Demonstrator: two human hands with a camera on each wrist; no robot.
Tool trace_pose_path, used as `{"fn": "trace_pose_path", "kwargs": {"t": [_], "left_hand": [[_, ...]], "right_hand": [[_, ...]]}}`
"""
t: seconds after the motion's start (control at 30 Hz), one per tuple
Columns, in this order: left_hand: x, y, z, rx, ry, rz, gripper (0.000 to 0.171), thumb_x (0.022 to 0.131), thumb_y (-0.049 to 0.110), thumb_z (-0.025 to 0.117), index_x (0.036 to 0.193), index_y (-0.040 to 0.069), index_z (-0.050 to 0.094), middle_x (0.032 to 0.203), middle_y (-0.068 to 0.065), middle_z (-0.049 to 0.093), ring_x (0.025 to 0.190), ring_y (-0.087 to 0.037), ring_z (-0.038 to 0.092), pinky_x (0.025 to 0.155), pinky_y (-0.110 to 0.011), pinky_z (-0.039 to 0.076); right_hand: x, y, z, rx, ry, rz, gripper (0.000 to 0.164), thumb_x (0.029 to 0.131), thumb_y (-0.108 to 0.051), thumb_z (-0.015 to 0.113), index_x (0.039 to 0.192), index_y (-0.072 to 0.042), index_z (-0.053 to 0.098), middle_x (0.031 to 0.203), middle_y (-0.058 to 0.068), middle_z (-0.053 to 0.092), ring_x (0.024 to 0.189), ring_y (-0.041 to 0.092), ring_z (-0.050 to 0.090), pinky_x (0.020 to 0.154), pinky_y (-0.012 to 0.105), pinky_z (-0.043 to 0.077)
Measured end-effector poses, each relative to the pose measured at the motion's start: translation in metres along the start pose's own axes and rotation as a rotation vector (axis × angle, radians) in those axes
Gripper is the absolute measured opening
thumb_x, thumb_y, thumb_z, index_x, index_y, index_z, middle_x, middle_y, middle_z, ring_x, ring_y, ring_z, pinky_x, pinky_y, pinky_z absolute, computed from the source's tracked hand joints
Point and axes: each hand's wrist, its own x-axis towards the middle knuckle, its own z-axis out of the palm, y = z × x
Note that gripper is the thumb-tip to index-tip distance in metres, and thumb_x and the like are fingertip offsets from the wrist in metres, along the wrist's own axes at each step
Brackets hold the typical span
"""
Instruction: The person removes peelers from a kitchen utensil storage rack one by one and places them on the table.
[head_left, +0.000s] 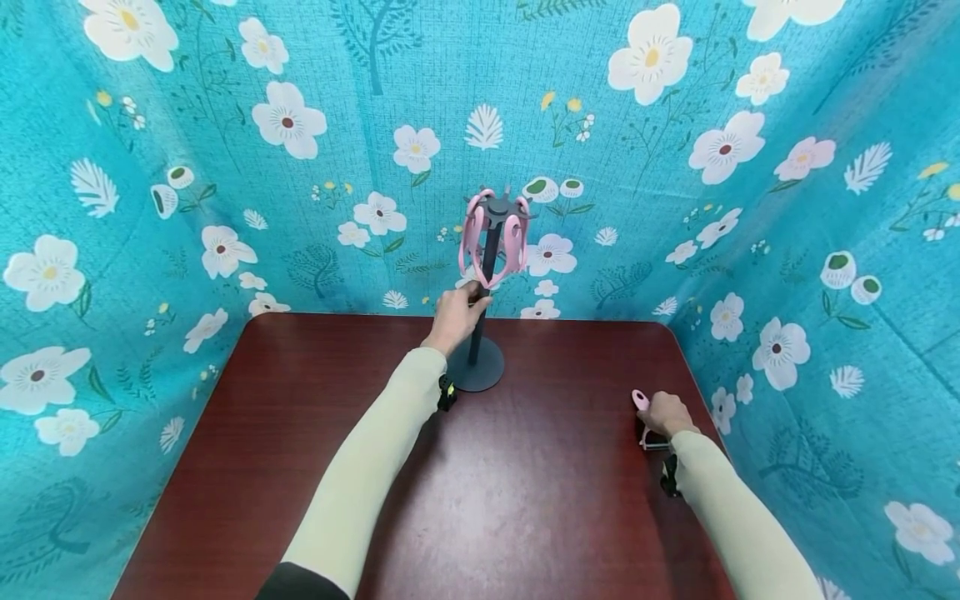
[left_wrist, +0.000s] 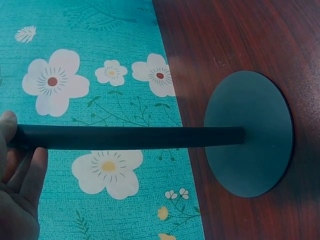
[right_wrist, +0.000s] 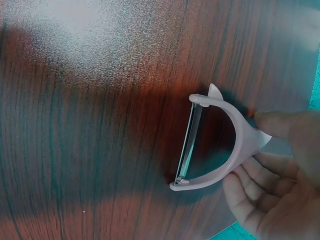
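Note:
A dark grey stand with a round base (head_left: 483, 371) and an upright pole (left_wrist: 125, 137) stands near the table's back edge. Around that pole, below its hooked top (head_left: 498, 208), my left hand (head_left: 453, 318) curls its fingers and thumb. Several pink looped utensils (head_left: 516, 242) hang from the hooks, just above this hand. At the table's right side my right hand (head_left: 667, 414) grips a pink Y-shaped peeler (right_wrist: 242, 137) by its handle, which the fingers partly cover. The peeler's metal blade (right_wrist: 189, 142) faces away from the palm, close over the tabletop.
The dark red-brown wooden table (head_left: 315, 400) spreads under both hands. A turquoise flowered curtain (head_left: 360, 108) encloses it at the back and both sides, near the stand and near my right hand.

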Motion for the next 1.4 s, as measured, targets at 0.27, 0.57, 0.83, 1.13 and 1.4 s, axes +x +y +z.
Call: {"fn": "trace_pose_path", "kwargs": {"t": [0.27,0.57,0.83,1.13,1.4], "left_hand": [[-0.001,0.001,0.001,-0.002,-0.013,-0.026,0.015,0.096,0.033,0.056,0.096,0.018,0.058,0.089,0.001,0.063,0.087,-0.019,0.064,0.071,-0.034,0.050],[0.000,0.000,0.002,-0.026,0.008,-0.005,0.010,0.095,0.027,0.059,0.095,0.017,0.058,0.087,-0.001,0.063,0.085,-0.020,0.064,0.069,-0.034,0.050],[0.000,0.000,0.000,-0.033,-0.001,0.000,0.012,0.095,0.029,0.059,0.097,0.017,0.060,0.089,0.001,0.064,0.086,-0.018,0.064,0.070,-0.033,0.051],[0.002,-0.003,-0.002,0.024,0.005,0.024,0.016,0.095,0.032,0.058,0.092,0.016,0.057,0.084,0.000,0.063,0.086,-0.019,0.065,0.072,-0.034,0.050],[0.002,-0.003,0.003,-0.004,0.005,0.023,0.014,0.095,0.030,0.060,0.095,0.016,0.059,0.088,0.000,0.065,0.088,-0.020,0.065,0.072,-0.034,0.051]], "right_hand": [[-0.007,-0.002,-0.001,0.048,0.005,0.019,0.029,0.093,-0.021,0.052,0.073,-0.001,0.055,0.065,0.012,0.051,0.056,0.024,0.051,0.051,0.034,0.040],[-0.008,-0.020,-0.016,-0.004,0.083,-0.053,0.040,0.098,-0.029,0.046,0.072,0.000,0.057,0.067,0.016,0.054,0.062,0.029,0.055,0.056,0.040,0.044],[-0.012,-0.052,-0.027,-0.046,0.228,-0.169,0.044,0.095,-0.022,0.050,0.119,0.015,0.050,0.110,0.034,0.052,0.099,0.046,0.053,0.081,0.058,0.044],[-0.027,-0.109,-0.053,0.019,0.422,-0.293,0.037,0.095,-0.025,0.054,0.112,0.008,0.057,0.102,0.025,0.056,0.092,0.041,0.057,0.079,0.056,0.045],[-0.045,-0.149,-0.080,0.062,0.497,-0.397,0.032,0.095,-0.024,0.056,0.109,0.004,0.060,0.103,0.022,0.059,0.094,0.038,0.056,0.080,0.054,0.045]]}}
